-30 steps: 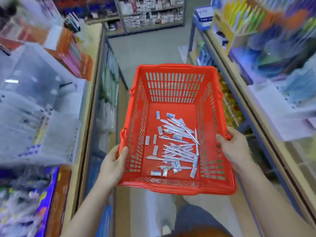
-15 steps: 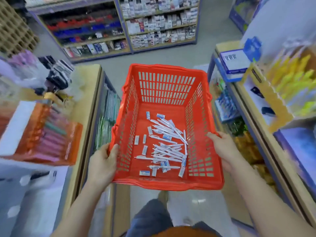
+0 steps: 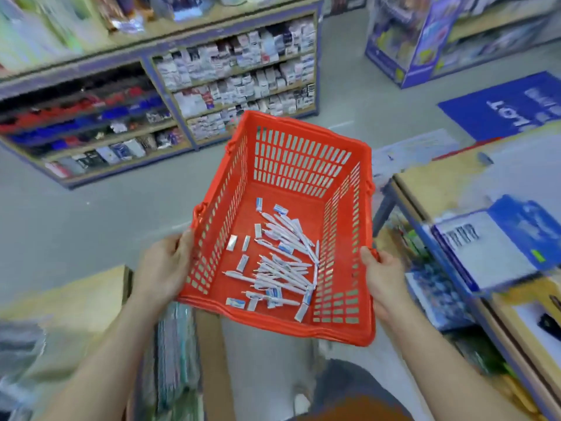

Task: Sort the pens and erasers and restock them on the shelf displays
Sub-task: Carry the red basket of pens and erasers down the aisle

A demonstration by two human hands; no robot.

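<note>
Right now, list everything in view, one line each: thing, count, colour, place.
Basket: one, red, centre, held up.
Pens: many, white, heaped on the basket floor.
Erasers: several, white-and-blue wrappers, scattered round the pens.
Shelf unit: one, blue-framed, stocked, across the aisle, upper left.
Mat: one, blue, white lettering, floor upper right.
Display top: one, tan, right side.
Left hand: fingers grip the basket's left rim.
Right hand: fingers grip the basket's right rim.
</note>
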